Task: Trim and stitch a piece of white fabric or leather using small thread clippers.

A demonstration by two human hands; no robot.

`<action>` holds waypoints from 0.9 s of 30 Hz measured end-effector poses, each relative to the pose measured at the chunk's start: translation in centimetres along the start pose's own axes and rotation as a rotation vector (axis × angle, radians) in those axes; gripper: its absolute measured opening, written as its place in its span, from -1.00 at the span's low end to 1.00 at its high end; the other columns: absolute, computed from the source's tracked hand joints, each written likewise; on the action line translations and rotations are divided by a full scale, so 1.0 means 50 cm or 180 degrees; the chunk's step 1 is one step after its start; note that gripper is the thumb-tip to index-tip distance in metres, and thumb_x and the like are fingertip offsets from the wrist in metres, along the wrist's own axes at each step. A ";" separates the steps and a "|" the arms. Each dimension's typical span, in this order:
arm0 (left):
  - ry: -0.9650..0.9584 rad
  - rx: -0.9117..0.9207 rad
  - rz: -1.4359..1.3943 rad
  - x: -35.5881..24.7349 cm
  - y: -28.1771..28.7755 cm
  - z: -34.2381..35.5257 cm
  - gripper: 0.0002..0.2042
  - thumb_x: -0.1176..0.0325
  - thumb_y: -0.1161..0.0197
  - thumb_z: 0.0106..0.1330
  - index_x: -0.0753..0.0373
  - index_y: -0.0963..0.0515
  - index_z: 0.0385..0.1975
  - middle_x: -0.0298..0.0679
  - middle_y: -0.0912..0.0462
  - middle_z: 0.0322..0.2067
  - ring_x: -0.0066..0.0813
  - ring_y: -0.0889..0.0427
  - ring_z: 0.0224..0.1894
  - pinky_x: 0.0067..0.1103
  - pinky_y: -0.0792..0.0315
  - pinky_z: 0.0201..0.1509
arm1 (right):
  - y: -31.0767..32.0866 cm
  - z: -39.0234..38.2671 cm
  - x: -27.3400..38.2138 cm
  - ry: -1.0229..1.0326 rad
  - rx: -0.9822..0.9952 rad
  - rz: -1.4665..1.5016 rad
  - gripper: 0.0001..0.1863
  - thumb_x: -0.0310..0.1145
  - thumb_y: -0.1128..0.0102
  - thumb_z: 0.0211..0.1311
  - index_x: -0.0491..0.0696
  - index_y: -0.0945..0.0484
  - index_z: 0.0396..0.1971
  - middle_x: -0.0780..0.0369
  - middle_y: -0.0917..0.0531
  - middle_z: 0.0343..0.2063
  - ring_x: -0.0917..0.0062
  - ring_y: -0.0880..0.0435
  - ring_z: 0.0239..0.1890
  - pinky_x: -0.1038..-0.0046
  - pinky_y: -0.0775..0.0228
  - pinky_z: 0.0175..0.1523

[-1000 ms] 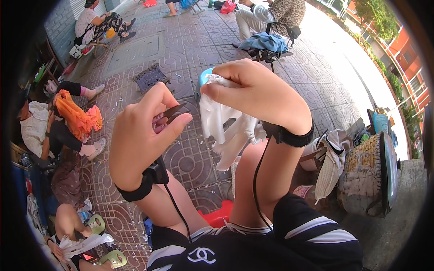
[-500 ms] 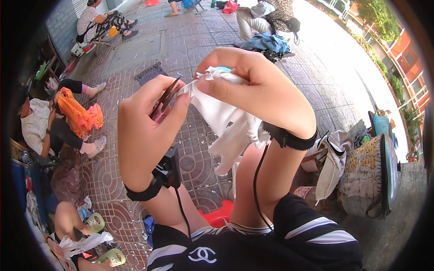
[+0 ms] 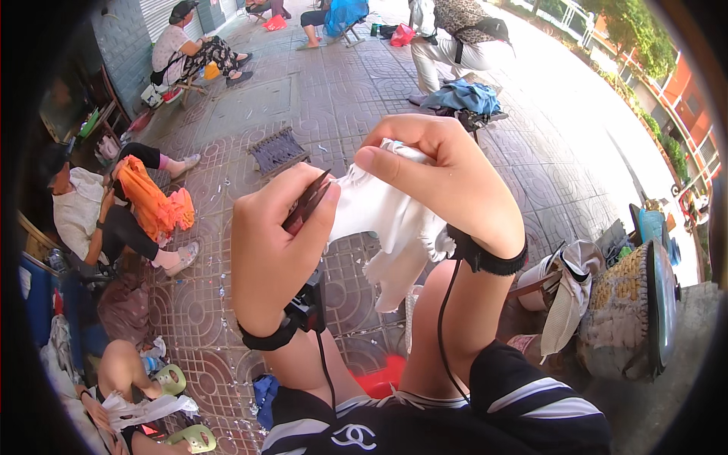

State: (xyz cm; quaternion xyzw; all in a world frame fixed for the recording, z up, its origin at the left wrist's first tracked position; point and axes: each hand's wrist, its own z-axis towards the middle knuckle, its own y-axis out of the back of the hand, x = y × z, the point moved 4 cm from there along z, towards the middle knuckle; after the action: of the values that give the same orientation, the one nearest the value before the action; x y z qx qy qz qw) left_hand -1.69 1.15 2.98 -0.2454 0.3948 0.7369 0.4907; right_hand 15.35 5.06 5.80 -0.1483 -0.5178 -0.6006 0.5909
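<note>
— Since half a second back, your hands have drifted a touch lower and apart in the head view; the snips' tip now shows clear of the cloth's edge; you agree?

— Yes; your left hand is closed round the small dark thread snips, thumb pressed on the blade side, tip pointing to two o'clock at the white garment; whether the blades are biting I cannot tell.

— And your right?

— Your right hand is curled tight, pinching a fold of that white cloth between thumb and forefinger at twelve o'clock of the frame's middle; the rest of the garment hangs down toward six o'clock between your forearms.

— How far along are you?

— By my reckoning, mid-trim; the piece is in hand and under the snips, not laid aside; white scraps dot the patterned paving; how many threads remain on it is hidden in the folds.

— Pose?

— Both wrists raised, bent inward, black wrist straps showing; a seated person with orange cloth sits at nine o'clock.
</note>
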 end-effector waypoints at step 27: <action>-0.0341 0.0073 0.1354 -0.033 0.004 -0.017 -0.76 0.15 -0.40 0.15 0.15 -0.54 -0.39 -0.32 -0.59 -0.65 -0.41 -0.59 -0.64 -0.53 -0.38 -0.55 | -0.012 0.003 0.009 -0.0461 -0.0447 -0.0723 -0.62 -0.17 -0.28 0.11 -0.26 -0.55 -0.53 0.04 -0.46 -0.71 0.22 -0.42 -0.66 0.32 -0.29 -0.47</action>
State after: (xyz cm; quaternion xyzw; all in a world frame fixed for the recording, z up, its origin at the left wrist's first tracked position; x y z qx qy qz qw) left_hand -1.26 -0.46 3.79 -0.1115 0.4195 0.8313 0.3472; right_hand 14.64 4.78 5.96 -0.1726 -0.5292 -0.6861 0.4684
